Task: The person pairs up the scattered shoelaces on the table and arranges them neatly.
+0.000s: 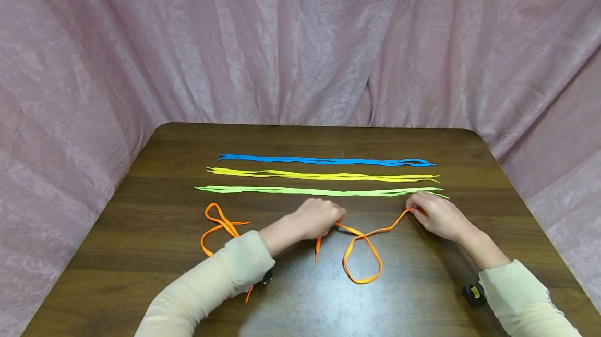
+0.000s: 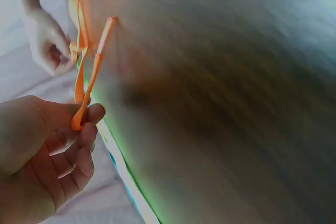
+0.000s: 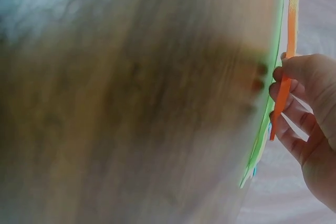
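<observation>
An orange shoelace (image 1: 361, 280) stretches between the two hands, with a loop that crosses itself and droops toward the near side. My left hand (image 1: 315, 219) pinches it near one end, and the short tip hangs below the fingers; the left wrist view shows the lace (image 2: 90, 85) between thumb and forefinger. Over at the right, my right hand (image 1: 439, 215) pinches the other end, just in front of the green laces. In the right wrist view the orange end (image 3: 282, 98) runs down past the thumb and fingers. A second orange shoelace (image 1: 228, 226) lies loosely looped at left, partly hidden by the left forearm.
Blue laces (image 1: 324, 160), yellow laces (image 1: 324, 176) and green laces (image 1: 319, 192) lie in straight parallel rows across the brown wooden table (image 1: 141, 232). A pink curtain (image 1: 300, 45) hangs behind and beside the table.
</observation>
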Demonstrator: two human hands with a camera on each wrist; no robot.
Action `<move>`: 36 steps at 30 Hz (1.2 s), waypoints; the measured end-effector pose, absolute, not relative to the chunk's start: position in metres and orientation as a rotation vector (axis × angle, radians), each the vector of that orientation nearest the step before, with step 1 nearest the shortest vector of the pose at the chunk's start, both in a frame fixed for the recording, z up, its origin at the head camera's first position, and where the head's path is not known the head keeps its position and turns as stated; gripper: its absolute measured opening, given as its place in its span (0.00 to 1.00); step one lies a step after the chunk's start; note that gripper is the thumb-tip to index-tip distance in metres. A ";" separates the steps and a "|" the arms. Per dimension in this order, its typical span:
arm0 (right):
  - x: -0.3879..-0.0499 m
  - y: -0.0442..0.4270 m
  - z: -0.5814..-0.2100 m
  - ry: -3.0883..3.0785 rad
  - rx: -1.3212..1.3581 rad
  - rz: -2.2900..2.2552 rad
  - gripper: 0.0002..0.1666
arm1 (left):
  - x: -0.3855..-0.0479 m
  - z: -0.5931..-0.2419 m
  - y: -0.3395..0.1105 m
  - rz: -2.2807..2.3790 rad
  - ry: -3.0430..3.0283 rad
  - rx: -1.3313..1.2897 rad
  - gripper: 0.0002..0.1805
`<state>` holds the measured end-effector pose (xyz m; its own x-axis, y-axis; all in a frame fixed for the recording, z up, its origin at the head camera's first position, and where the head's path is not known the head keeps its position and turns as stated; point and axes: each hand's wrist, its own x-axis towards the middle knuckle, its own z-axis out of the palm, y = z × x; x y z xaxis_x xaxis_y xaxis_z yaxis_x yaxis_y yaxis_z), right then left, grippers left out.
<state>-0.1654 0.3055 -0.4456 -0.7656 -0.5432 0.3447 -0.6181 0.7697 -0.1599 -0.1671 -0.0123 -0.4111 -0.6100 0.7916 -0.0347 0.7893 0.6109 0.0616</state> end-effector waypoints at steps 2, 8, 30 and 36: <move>-0.165 0.306 -0.446 -2.682 0.899 0.387 0.12 | -0.169 -0.409 -0.020 0.097 2.774 1.335 0.06; -0.166 0.309 -0.446 -2.682 0.898 0.389 0.12 | -0.173 -0.404 -0.046 0.220 2.803 1.283 0.05; -0.165 0.323 -0.437 -2.711 0.857 0.363 0.12 | -0.184 -0.397 -0.150 0.417 2.964 1.056 0.05; -0.165 0.328 -0.436 -2.715 0.865 0.361 0.11 | -0.187 -0.400 -0.181 0.448 2.990 0.913 0.04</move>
